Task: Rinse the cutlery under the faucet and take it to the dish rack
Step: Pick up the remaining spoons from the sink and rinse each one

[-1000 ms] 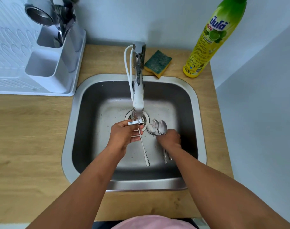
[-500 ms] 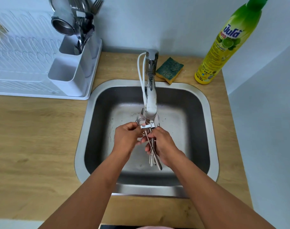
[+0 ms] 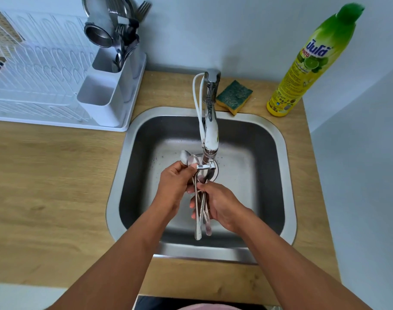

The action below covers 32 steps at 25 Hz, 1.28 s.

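Both hands hold a bunch of metal spoons (image 3: 201,211) over the steel sink (image 3: 278,139), right below the faucet (image 3: 210,130) spout. My left hand (image 3: 175,184) closes around the spoon necks, with the bowls sticking out above it toward the spout. My right hand (image 3: 220,204) wraps the handles, which poke out downward. The white dish rack (image 3: 41,86) stands at the back left, and its cutlery holder (image 3: 110,86) carries several forks and spoons.
A green and yellow sponge (image 3: 234,96) lies behind the sink by the faucet base. A tall dish soap bottle (image 3: 309,63) stands at the back right. Wooden counter (image 3: 45,186) spreads left of the sink. A metal cup sits in the rack's holder.
My right hand picked the spoons up off the sink floor and brought them under the spout. My left hand left the faucet lever and joined it on the bunch.
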Each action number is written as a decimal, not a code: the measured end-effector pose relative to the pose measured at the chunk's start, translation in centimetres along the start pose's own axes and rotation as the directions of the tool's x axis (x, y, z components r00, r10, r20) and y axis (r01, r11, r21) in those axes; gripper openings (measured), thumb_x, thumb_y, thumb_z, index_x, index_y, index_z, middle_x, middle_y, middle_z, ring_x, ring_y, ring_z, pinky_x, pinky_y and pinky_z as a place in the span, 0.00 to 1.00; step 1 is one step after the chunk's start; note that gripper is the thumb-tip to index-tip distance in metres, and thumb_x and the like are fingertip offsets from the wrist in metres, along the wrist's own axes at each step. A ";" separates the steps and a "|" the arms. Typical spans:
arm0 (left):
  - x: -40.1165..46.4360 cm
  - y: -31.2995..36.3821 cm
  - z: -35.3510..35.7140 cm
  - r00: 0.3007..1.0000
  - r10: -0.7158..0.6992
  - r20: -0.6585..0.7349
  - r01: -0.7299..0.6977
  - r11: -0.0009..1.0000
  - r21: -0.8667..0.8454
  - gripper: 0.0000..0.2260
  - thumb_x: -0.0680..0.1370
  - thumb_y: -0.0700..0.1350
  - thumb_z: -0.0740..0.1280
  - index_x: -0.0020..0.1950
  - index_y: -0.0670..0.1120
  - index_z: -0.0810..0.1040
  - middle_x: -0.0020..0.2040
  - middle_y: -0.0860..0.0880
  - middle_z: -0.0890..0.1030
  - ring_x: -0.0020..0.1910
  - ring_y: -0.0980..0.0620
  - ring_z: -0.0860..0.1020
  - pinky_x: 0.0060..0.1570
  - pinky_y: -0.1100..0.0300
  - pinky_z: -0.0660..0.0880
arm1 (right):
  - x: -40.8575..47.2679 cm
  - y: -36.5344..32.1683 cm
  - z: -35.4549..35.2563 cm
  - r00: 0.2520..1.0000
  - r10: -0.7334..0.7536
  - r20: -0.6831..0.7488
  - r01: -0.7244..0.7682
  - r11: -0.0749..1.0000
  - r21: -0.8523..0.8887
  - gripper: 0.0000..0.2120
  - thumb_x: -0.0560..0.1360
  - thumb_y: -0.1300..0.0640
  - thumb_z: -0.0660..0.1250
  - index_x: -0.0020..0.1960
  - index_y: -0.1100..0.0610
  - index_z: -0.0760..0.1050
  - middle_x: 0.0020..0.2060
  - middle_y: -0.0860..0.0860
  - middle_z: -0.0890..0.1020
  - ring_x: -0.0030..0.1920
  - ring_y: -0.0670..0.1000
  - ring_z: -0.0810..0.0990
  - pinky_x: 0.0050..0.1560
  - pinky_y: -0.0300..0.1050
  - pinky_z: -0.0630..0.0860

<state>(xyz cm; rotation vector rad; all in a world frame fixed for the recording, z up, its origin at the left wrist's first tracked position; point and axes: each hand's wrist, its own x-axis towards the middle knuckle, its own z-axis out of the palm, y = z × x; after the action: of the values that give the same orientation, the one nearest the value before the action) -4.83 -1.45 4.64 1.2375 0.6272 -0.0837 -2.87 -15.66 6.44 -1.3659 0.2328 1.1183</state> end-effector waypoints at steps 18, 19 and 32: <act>0.6 0.0 -0.2 0.968 -0.027 -0.250 0.030 1.000 0.008 0.12 0.77 0.45 0.75 0.53 0.36 0.82 0.43 0.38 0.88 0.38 0.46 0.85 0.43 0.53 0.84 | 0.7 0.1 0.0 0.986 -0.119 -0.114 0.122 0.992 0.019 0.13 0.83 0.56 0.60 0.58 0.61 0.80 0.47 0.59 0.88 0.36 0.63 0.86 0.37 0.54 0.84; 0.7 0.0 -0.1 0.961 -0.036 -0.273 0.044 0.999 0.023 0.11 0.77 0.45 0.75 0.51 0.37 0.82 0.42 0.39 0.88 0.38 0.45 0.85 0.43 0.51 0.84 | 0.7 0.1 0.0 0.981 -0.126 -0.145 0.127 0.992 0.000 0.12 0.83 0.56 0.61 0.57 0.60 0.80 0.46 0.59 0.89 0.34 0.62 0.86 0.35 0.51 0.83; 0.0 0.8 3.0 0.942 0.173 -0.288 0.027 0.815 0.578 0.12 0.77 0.44 0.70 0.34 0.45 0.82 0.30 0.45 0.84 0.32 0.42 0.85 0.35 0.43 0.83 | 0.7 -0.6 0.6 0.870 -0.299 -0.393 0.217 0.946 -0.239 0.11 0.81 0.51 0.63 0.44 0.49 0.82 0.33 0.44 0.87 0.32 0.49 0.87 0.29 0.45 0.81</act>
<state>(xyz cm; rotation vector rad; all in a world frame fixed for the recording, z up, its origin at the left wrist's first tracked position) -3.29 -3.86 5.91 1.8940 0.8811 0.0031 -2.32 -14.73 6.55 -1.7494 0.2526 0.6175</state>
